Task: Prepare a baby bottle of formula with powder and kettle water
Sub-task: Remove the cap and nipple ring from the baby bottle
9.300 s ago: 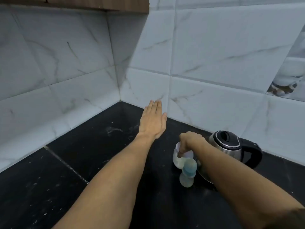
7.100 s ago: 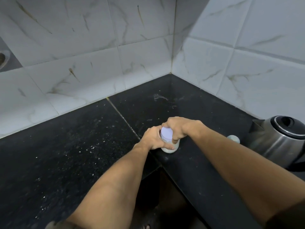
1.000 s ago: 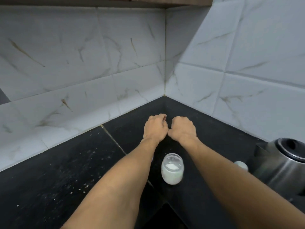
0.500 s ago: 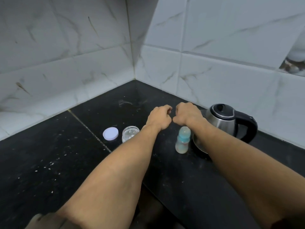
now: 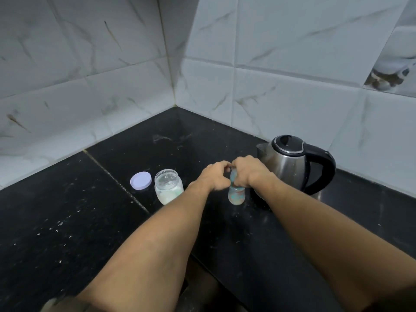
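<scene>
Black speckled stone counter [image 5: 67, 221]. I am watching the left hand [image 5: 216, 177] and right hand [image 5: 246, 172] curling round the teal top of a small clear plastic baby bottle [image 5: 236, 195], standing just left of the steel electric kettle [image 5: 288, 164]. Further left, an open glass powder jar [image 5: 168, 186] is sitting beside its lilac round lid [image 5: 141, 180].

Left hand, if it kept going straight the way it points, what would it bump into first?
The baby bottle: the left hand grips its top right now. Just past it are the right hand and, probably farther along, the kettle.
</scene>
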A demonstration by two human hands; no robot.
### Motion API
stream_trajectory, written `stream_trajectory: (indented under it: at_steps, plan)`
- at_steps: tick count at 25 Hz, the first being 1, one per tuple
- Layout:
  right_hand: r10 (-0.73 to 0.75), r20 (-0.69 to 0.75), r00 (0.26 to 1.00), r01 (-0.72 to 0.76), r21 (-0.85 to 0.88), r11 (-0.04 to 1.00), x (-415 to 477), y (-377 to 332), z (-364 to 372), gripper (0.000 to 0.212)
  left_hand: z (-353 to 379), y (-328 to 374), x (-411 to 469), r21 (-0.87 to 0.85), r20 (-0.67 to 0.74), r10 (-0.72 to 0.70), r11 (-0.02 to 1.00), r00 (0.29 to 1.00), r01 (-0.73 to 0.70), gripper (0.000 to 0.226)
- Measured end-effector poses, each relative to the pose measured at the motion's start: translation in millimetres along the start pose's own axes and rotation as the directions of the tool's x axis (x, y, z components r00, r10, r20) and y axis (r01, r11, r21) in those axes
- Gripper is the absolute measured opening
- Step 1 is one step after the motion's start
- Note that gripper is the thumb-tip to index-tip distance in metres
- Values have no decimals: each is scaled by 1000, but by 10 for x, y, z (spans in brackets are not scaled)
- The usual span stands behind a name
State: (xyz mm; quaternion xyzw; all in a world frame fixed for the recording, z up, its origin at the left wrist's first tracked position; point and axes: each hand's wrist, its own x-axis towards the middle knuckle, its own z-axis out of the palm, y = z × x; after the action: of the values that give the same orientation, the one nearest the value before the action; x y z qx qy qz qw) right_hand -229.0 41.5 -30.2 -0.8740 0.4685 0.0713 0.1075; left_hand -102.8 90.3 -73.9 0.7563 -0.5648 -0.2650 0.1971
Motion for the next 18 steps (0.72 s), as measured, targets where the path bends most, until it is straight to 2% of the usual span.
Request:
stream_trajectory:
  at_steps: [3, 6, 11, 15, 18]
  plan:
    - [20, -10, 1000, -20, 32, 999, -37, -57, -54, 32, 15, -38, -29, -27, 58, 14, 1000, 998, -13, 72]
    - [51, 18, 999, -52, 67, 996, -36, -130, -40, 36, 77, -141, -28, -83, 122, -1, 997, 992, 12, 58]
    - [81, 20, 997, -82, 76, 994, -24, -181, 15, 48, 191, -349, 4, -171, 75, 19, 985, 997, -6, 39]
    - [52, 31, 998, -53, 23, 998, -40, -195, 5, 47, 184, -366, -18, -208, 86, 47, 978, 995, -28, 36]
    - [37, 49, 998, -36, -23, 999, -37, -217, -23, 42, 175, -377, 6, -157, 73, 55, 987, 996, -43, 38]
